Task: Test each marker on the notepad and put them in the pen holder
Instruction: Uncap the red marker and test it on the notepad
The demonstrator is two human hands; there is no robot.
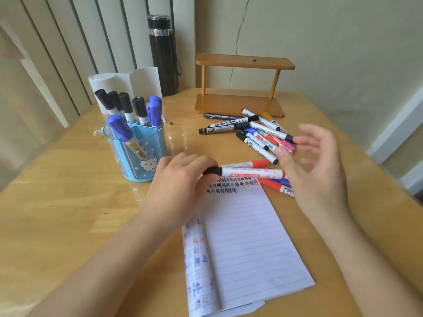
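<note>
Soft, even daylight lit the scene brightly; shadows were faint, only a light shade beneath the forearms [103,259]. A glossy sheen glared off the counter [68,202] at about eleven o'clock from the notepad [247,236]. The right hand [315,170], at three o'clock, was smeared by motion blur, its fingers [307,142] ghosted. The left hand [180,181] and the marker [249,173] in its grip looked sharper. Wide-angle distortion bowed the blinds [57,53] at nine o'clock.

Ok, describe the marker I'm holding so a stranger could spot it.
Start at the lined notepad in the middle of the wooden table. Along its top edge, the left hand grips a marker lying sideways. Unlike the red-capped marker just behind it, it has a black cap and red print.
</note>
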